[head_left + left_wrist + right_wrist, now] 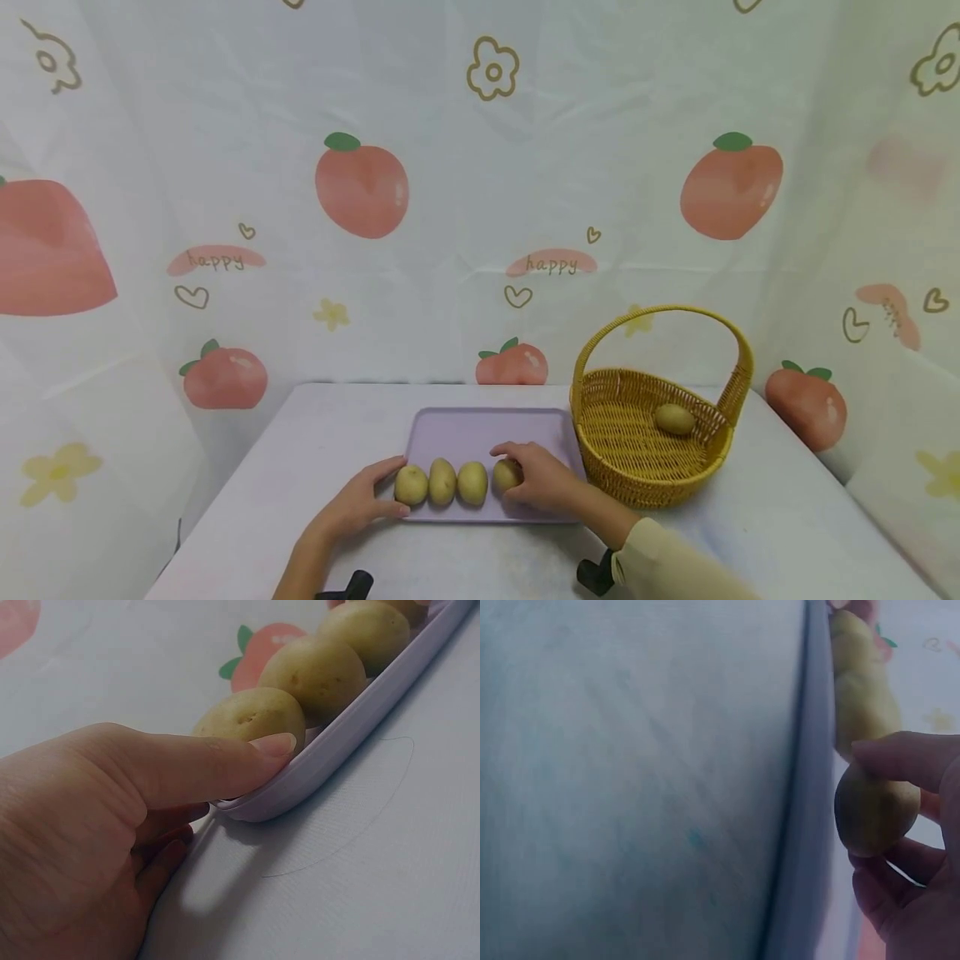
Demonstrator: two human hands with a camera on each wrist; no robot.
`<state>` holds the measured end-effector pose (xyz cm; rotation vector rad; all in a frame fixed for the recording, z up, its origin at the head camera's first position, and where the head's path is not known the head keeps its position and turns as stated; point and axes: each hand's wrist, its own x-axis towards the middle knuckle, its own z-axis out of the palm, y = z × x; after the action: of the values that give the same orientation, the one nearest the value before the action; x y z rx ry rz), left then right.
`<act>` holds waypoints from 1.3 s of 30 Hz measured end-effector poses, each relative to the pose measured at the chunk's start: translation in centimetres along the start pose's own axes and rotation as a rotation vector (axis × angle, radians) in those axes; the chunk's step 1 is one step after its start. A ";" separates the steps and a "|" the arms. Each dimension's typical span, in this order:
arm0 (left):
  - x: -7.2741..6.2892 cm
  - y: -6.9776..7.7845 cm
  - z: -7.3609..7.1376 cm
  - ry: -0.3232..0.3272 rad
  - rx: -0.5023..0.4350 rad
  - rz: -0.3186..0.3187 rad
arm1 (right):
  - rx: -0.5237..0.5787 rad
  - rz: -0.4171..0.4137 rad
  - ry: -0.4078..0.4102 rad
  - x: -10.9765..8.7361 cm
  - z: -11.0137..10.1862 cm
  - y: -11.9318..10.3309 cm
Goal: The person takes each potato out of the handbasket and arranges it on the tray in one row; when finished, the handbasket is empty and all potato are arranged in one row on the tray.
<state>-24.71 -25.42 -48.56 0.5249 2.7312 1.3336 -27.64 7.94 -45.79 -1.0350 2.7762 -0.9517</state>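
Note:
On a lilac tray lie potatoes in a row along the front edge. My left hand is at the tray's left end, thumb and index finger around the leftmost potato. The left wrist view shows that thumb along the potato, over the tray rim, with the other fingers lower and outside the tray. At the row's right end my right hand grips another potato between thumb and fingers. Between the hands are two more potatoes, one longish and one rounder.
A yellow wicker basket with a tall arched handle stands right of the tray, close to its edge. One potato lies inside it. A white cloth with printed fruit hangs behind the white table.

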 end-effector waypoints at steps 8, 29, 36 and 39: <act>0.0 0.1 0.0 -0.007 -0.006 0.003 | 0.018 0.008 0.016 0.2 1.0 -0.1; 0.0 -0.2 -0.2 -0.002 0.003 0.001 | 0.093 0.014 0.124 -3.3 -8.9 -0.9; 0.0 -0.3 -0.1 -0.001 -0.001 0.001 | 0.103 0.019 0.272 -4.5 -12.9 -0.2; 0.1 -0.3 0.1 0.000 -0.009 0.002 | 0.110 0.028 0.332 -5.1 -14.1 0.5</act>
<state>-24.85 -25.53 -48.82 0.5271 2.7239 1.3451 -27.22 18.86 -35.51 -0.8925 2.9392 -1.3687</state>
